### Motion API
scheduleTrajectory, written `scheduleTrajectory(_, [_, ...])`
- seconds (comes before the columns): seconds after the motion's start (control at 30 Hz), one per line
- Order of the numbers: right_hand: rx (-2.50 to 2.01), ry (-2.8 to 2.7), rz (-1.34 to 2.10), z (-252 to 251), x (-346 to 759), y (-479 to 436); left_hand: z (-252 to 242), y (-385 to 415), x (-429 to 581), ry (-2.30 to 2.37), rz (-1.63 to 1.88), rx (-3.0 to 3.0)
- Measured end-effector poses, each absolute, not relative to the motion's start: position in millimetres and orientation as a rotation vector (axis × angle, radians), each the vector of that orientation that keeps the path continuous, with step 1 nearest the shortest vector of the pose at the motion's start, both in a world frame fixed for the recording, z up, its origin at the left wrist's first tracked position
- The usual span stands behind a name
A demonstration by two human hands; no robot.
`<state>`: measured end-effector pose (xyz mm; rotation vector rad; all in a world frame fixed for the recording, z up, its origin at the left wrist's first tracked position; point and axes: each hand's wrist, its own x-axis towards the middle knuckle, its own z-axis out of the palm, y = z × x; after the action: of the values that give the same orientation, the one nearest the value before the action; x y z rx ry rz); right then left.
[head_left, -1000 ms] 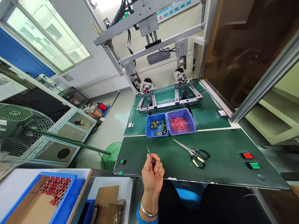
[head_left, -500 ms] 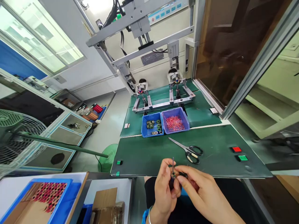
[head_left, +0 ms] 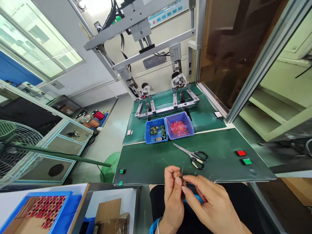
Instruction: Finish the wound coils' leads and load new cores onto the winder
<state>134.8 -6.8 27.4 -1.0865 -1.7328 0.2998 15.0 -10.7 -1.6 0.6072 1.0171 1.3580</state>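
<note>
Both hands meet at the near edge of the green table [head_left: 224, 169]. My left hand [head_left: 173, 196] is closed around a thin metal pick [head_left: 182, 168] whose tip points up. A small wound coil part [head_left: 180, 177] sits on the pick between the two hands. My right hand [head_left: 211, 204] pinches at that coil part with thumb and forefinger. A fine wire strand trails left from the hands across the mat.
Scissors [head_left: 193, 155] lie just beyond the hands. Two blue bins sit further back: one with small coil parts [head_left: 155, 130], one with red wire scraps [head_left: 179, 126]. A winding machine fixture [head_left: 168, 104] stands behind. Red [head_left: 241, 152] and green [head_left: 247, 161] buttons at right. A fan [head_left: 14, 146] stands left.
One second ago only my left hand showed, holding the pick. My right hand came in and took hold of the coil part on the pick. The view shifted slightly downward.
</note>
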Motion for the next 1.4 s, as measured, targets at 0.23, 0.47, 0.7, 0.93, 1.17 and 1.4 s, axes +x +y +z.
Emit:
scheduleTrajectory(0.23, [-1.053,-1.743,0.382,25,135,-4,2,-13,14,0.923,1.311,0.547])
scheduleTrajectory(0.47, [-1.022,-1.677,0.666,23,138,-5,0,-8,21,0.730,1.284,0.453])
scheduleTrajectory(0.7, [-0.968,-1.503,0.923,7,142,-23,5,0,12,0.595,1.253,0.264])
scheduleTrajectory(0.93, [-1.151,-1.445,0.757,7,144,-17,3,2,9,0.624,1.265,0.412])
scheduleTrajectory(1.17, [-1.129,-1.678,0.411,27,127,-9,-1,-5,19,0.844,1.381,0.496])
scheduleTrajectory(1.4, [-1.037,-1.702,0.534,15,129,-9,-2,-4,17,0.753,1.290,0.449])
